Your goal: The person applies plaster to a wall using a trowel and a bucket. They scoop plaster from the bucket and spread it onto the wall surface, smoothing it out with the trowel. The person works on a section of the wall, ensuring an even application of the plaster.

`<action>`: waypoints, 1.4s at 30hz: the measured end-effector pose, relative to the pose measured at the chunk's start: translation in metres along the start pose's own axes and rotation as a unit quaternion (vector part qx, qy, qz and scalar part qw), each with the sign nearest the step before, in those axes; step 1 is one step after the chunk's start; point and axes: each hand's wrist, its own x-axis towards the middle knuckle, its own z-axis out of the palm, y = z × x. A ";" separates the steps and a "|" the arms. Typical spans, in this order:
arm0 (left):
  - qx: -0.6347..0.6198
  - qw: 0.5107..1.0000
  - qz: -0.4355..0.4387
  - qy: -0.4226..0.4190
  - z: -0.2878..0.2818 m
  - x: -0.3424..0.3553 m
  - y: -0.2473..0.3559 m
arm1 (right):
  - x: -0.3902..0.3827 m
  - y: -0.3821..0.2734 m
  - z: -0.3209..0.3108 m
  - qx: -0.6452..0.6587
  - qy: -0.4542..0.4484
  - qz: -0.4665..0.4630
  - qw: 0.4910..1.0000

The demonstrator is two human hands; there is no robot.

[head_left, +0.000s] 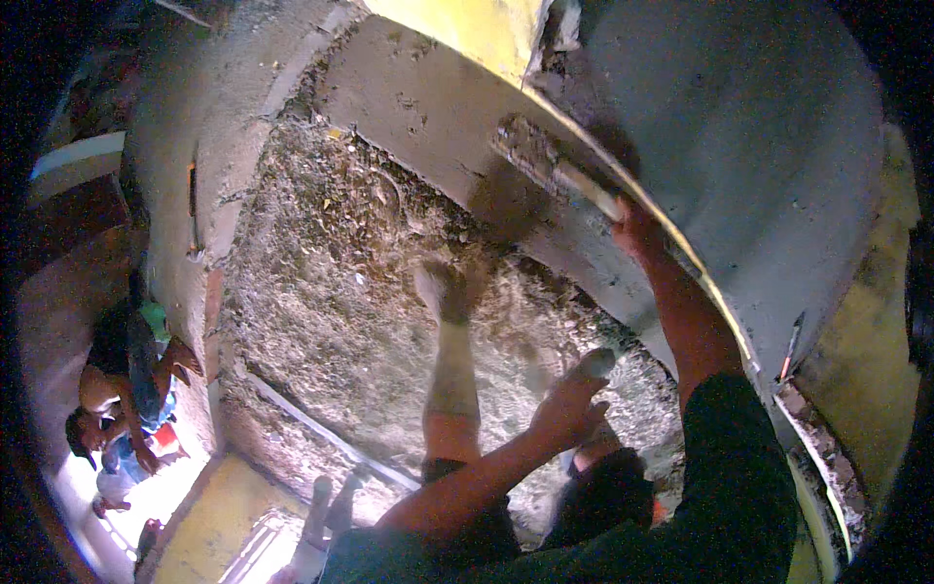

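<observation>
My right hand [637, 229] grips the pale handle of a plastering trowel [584, 185]. Its blade, rough with mortar, lies against a band of smooth grey mortar [418, 107]; a dark shadow falls beside it. My left hand [569, 404] is over my bent knee, thumb and forefinger apart, with grey on the fingertip. Nothing can be made out in it. My mud-covered foot [443, 290] stands on rough, crumbly ground [321, 263] below the mortar band.
A thin yellow edge [681, 248] curves between the mortar band and a grey plastered surface [739, 165] on the right. A red-handled tool [791, 350] lies near that surface's lower edge. Another person [122, 409] is at the far left. A pale strip [331, 438] crosses the ground.
</observation>
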 end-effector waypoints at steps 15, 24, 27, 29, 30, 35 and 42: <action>-0.111 0.989 0.003 -0.097 -0.163 0.044 -0.069 | 0.199 -0.121 0.071 0.040 0.118 -0.120 0.985; -0.135 0.987 0.014 -0.087 -0.211 0.063 -0.073 | 0.331 -0.245 0.088 0.017 -0.008 0.035 0.999; -0.150 0.986 -0.015 -0.073 -0.217 0.066 -0.067 | 0.319 -0.217 0.102 -0.007 0.023 -0.008 1.000; -0.185 0.976 -0.005 -0.113 -0.204 0.065 -0.078 | 0.305 -0.190 0.108 -0.026 0.033 0.015 0.999; -0.191 0.975 -0.010 -0.112 -0.206 0.064 -0.078 | 0.292 -0.181 0.111 -0.036 0.033 0.024 0.999; -0.170 0.978 -0.030 -0.121 -0.216 0.064 -0.078 | 0.342 -0.242 0.099 -0.023 -0.007 0.027 0.999; -0.185 0.980 -0.029 -0.071 -0.231 0.064 -0.071 | 0.351 -0.277 0.093 -0.010 -0.021 0.026 0.999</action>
